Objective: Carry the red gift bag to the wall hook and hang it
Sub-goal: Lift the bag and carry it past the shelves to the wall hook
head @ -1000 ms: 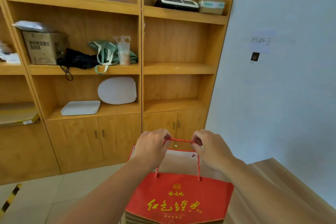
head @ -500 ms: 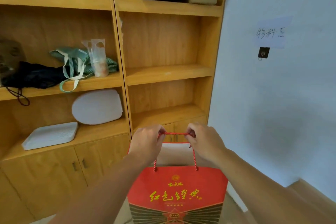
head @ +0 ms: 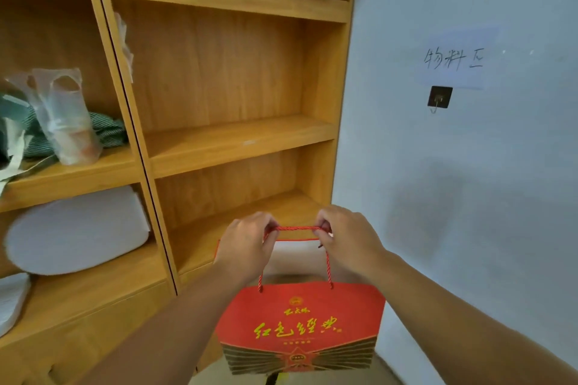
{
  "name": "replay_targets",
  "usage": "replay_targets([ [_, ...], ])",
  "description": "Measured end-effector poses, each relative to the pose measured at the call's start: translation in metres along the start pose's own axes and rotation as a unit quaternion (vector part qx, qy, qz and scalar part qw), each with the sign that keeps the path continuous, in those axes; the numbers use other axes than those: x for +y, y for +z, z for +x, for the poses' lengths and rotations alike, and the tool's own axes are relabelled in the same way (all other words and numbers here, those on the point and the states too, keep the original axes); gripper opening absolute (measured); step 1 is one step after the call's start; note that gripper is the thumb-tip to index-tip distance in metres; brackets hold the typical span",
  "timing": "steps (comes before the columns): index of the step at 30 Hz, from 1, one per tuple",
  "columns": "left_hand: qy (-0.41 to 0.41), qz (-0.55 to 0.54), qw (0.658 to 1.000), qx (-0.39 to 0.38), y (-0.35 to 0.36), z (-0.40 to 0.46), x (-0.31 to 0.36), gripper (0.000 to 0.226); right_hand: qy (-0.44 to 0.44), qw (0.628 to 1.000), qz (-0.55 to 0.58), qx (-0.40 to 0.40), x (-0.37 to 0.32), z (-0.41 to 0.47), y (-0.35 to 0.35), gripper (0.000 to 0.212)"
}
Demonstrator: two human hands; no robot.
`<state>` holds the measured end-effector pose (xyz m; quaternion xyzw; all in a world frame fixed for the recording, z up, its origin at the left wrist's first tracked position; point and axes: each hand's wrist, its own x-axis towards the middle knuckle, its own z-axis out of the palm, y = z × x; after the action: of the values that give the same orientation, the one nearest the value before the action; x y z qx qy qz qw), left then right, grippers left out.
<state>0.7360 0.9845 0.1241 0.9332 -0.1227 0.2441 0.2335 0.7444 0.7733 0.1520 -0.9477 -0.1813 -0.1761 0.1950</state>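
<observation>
Your left hand (head: pixel 247 247) and right hand (head: pixel 347 242) are gripping the red gift bag's (head: pixel 300 325) rope handle (head: pixel 297 228) below-left of the wall hook (head: pixel 439 97) (wooden shelving (head: pixel 237 141) further left).

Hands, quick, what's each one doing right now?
Left hand: closed, grip on the red rope handle of the red gift bag.
Right hand: closed on the same handle.

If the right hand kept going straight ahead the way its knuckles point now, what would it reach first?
Probably the lower open shelf of the wooden bookcase, near its right side panel by the wall. The right hand, closed on the red gift bag's rope handle, points there, not at the wall hook. Depth is uncertain.
</observation>
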Motion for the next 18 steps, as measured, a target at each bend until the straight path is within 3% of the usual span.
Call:
replay_targets([
  [8,0.138,-0.107,0.98,-0.092,0.058,0.103,-0.063,0.003,0.145,0.987,-0.071,0.008,0.014,0.05,0.03,0.009],
  [18,0.235,-0.195,0.943,-0.13,0.092,0.177,-0.064,0.012,0.259,0.959,-0.103,0.061,0.025,0.068,0.032,0.005],
])
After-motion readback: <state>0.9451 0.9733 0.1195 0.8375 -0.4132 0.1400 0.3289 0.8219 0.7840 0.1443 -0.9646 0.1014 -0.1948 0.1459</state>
